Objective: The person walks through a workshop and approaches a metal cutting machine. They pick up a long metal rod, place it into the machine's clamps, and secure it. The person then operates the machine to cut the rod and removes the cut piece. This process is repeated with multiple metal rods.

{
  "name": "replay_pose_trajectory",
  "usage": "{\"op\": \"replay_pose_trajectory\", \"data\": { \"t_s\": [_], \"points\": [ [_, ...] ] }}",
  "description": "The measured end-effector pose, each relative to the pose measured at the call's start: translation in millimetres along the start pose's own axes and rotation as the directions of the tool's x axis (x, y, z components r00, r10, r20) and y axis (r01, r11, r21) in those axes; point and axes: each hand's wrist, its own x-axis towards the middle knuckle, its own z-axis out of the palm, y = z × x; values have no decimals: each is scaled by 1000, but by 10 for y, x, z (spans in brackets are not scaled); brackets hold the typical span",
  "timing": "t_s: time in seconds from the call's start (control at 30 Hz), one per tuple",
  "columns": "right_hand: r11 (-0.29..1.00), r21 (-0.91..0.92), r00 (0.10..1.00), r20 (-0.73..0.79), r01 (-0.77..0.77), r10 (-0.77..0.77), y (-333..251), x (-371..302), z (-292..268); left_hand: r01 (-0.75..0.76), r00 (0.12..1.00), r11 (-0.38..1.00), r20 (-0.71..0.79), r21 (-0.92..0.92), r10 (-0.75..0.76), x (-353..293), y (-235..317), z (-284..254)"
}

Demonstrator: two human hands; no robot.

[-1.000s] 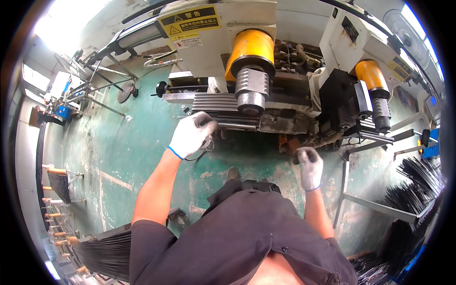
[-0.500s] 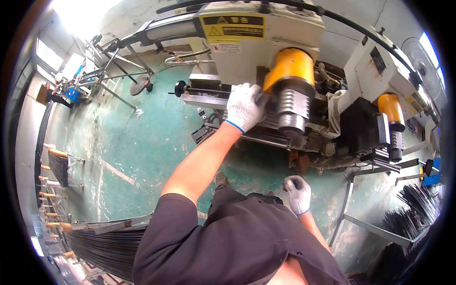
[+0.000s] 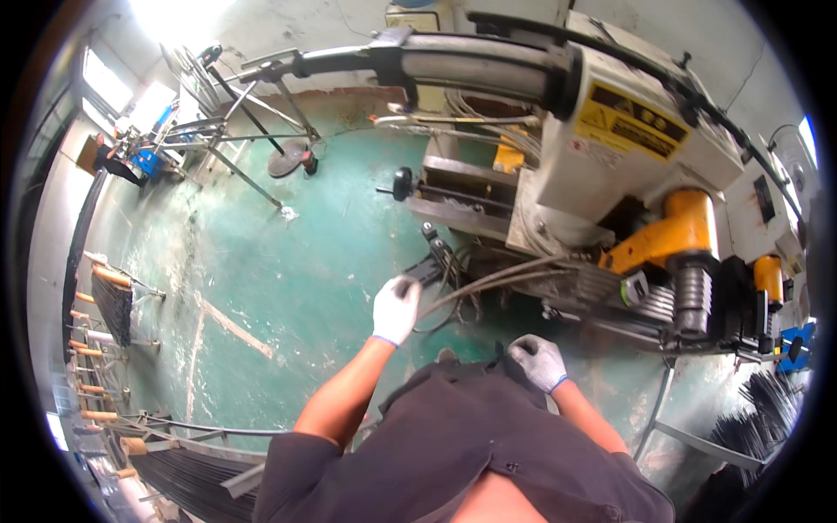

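Note:
My left hand [image 3: 397, 311], in a white knit glove with a blue cuff, hangs in front of the machine with its fingers curled. Beside its fingertips run long, thin grey-brown curved lines [image 3: 488, 283], like hoses or rods; whether the hand grips them cannot be made out. My right hand [image 3: 538, 362], gloved alike, is loosely closed near my waist, with nothing visible in it. Ahead to the right stands the pale machine [image 3: 602, 166], with a yellow arm [image 3: 667, 235] and a ribbed metal roller [image 3: 693, 299]. A small green and white item [image 3: 635, 288] lies beside the roller.
A black hand knob [image 3: 402, 184] juts from the machine's left end. Racks of black strands [image 3: 196, 466] stand at lower left; more dark rods [image 3: 763, 418] lie at lower right. A metal frame [image 3: 231, 161] and another person [image 3: 116, 162] are at far left.
My left hand has left the machine beside the yellow part and come down and back towards me. The view has swung left, putting the machine farther right. My right hand stays near my waist.

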Motion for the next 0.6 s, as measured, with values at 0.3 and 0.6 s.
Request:
{"op": "replay_pose_trajectory", "data": {
  "t_s": [0.3, 0.6],
  "points": [
    [969, -202, 973, 207, 144, -102, -782, 1111, 654, 294, 953, 914, 12, -280, -303, 165, -712, -484],
    [964, -2, 962, -59, 266, -265, -1752, 2261, 1243, 493, 860, 864, 210, -103, -465, 785, -1500, -1013]
  ]
}}
